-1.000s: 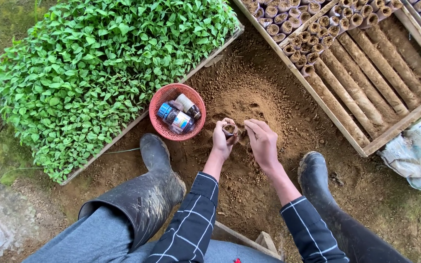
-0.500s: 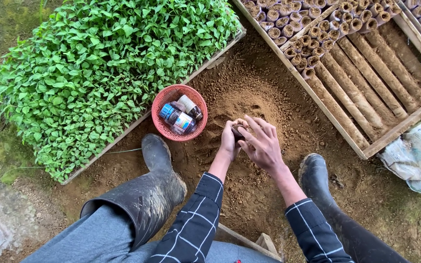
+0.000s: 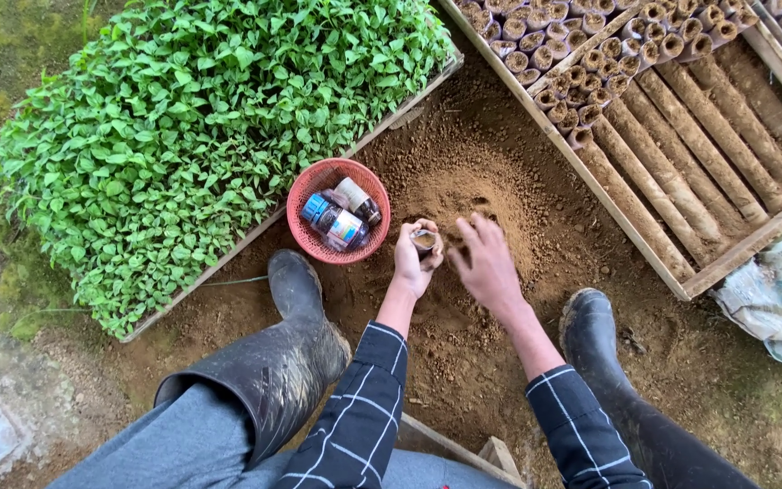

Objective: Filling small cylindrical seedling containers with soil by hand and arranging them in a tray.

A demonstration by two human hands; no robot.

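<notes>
Left hand (image 3: 414, 263) grips a small soil-filled pot (image 3: 424, 241) upright; right hand (image 3: 486, 267) hovers open over the soil heap (image 3: 481, 195) — best keep the pot level, pack gently.

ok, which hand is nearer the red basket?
Left. The left hand is just right of the red basket, holding a small soil-filled pot; the right hand is farther right, over the soil mound.

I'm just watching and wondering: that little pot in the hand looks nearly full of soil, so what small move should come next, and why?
Probably scoop one more pinch. The right hand is spread open over the soil heap, beside the pot that the left hand holds upright. The soil in the pot seems to sit a little below its rim, so a top-up looks likely before it joins the filled pots in the crate.
</notes>
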